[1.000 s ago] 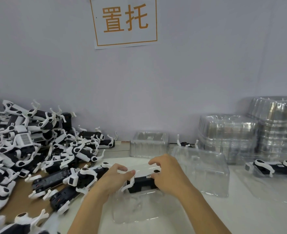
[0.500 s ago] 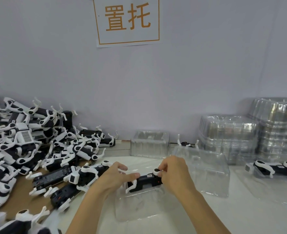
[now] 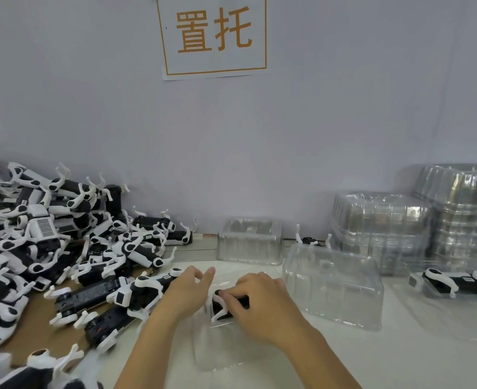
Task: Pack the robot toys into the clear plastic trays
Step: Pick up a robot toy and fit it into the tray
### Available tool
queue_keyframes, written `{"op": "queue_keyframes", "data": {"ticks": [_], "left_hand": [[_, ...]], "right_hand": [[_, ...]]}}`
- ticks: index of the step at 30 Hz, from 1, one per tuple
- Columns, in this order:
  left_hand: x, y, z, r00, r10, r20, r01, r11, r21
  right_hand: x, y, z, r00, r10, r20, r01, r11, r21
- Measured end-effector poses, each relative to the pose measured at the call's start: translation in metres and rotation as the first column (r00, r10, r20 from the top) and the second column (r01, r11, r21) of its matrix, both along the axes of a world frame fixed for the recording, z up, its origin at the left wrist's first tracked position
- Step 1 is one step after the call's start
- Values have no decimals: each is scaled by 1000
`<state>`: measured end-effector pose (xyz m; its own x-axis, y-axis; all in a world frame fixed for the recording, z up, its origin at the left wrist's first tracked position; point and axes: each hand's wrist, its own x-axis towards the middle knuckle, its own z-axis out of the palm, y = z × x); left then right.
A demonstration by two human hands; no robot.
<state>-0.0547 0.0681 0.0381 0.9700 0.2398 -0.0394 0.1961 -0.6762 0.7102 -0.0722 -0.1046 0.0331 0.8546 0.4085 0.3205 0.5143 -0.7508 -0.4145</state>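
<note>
A black-and-white robot toy (image 3: 219,308) lies in a clear plastic tray (image 3: 220,352) at the table's front centre. My right hand (image 3: 259,304) covers most of the toy, its fingers curled over the body and a white leg. My left hand (image 3: 188,293) sits just left of the toy, with thumb and forefinger lifted, loosely bent and holding nothing. A big pile of loose robot toys (image 3: 49,248) fills the left side on brown cardboard.
Two upturned clear trays (image 3: 332,287) (image 3: 250,241) stand behind and to the right of my hands. Tall stacks of trays (image 3: 383,228) rise at the back right. Another toy in a tray (image 3: 459,287) lies at the far right. A paper sign (image 3: 214,35) hangs on the wall.
My right hand has slid left over the toy and now covers most of it. My left hand has let go of the toy's left end and lifted its fingers.
</note>
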Motion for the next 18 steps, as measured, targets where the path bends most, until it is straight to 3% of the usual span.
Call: {"op": "queue_keyframes", "data": {"ticks": [2, 6, 9, 12, 14, 18], "left_hand": [[-2, -1, 8, 999, 41, 15, -43, 978, 202], [-10, -7, 24, 998, 62, 28, -68, 923, 379], [-13, -10, 33, 996, -7, 89, -26, 926, 375], [-14, -13, 31, 957, -219, 190, 162, 947, 276], [-15, -18, 22, 937, -332, 107, 294, 917, 268], [-15, -27, 9, 925, -366, -102, 376, 845, 380]], "right_hand": [[2, -1, -1, 1000, -13, -22, 14, 999, 42], [5, 1, -3, 999, -1, -32, 3, 998, 63], [9, -3, -6, 1000, 0, -26, 6, 979, 205], [12, -9, -3, 998, -62, -22, 64, 838, 542], [14, -16, 1, 988, -152, -3, 113, 719, 686], [19, -32, 2, 966, -257, -22, 187, 640, 745]]}}
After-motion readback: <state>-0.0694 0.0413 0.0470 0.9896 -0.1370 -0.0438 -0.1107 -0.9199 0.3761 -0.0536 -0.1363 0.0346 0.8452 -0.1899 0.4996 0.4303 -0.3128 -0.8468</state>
